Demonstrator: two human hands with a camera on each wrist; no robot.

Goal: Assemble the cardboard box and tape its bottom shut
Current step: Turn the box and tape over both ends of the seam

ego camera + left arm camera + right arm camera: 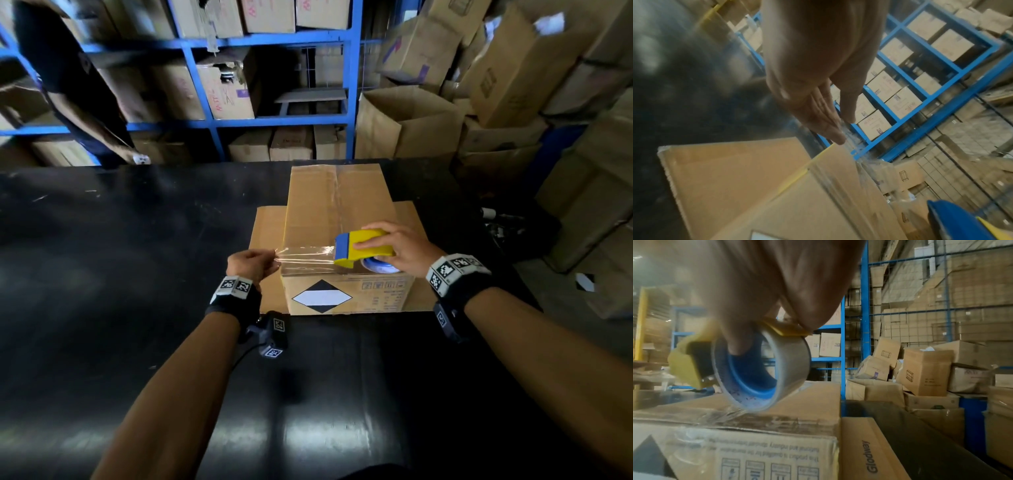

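Note:
A brown cardboard box (337,212) stands upside down on the black table (120,240), its bottom flaps closed and a clear tape strip running along the middle seam. My right hand (399,248) grips a yellow and blue tape dispenser (363,248) that rests on the box's near edge; the clear roll with a blue core (760,373) touches the cardboard (777,412). My left hand (251,263) pinches the free end of the clear tape (305,255), stretched to the left past the box's near left corner. The fingertips (838,136) hold the tape (857,151) over the box (818,203).
Flat cardboard (270,233) lies under the box, sticking out left and right. Blue shelving (212,123) with cartons stands behind the table. Stacked and open cartons (411,123) crowd the right side. A person in dark clothes (68,75) stands at the far left.

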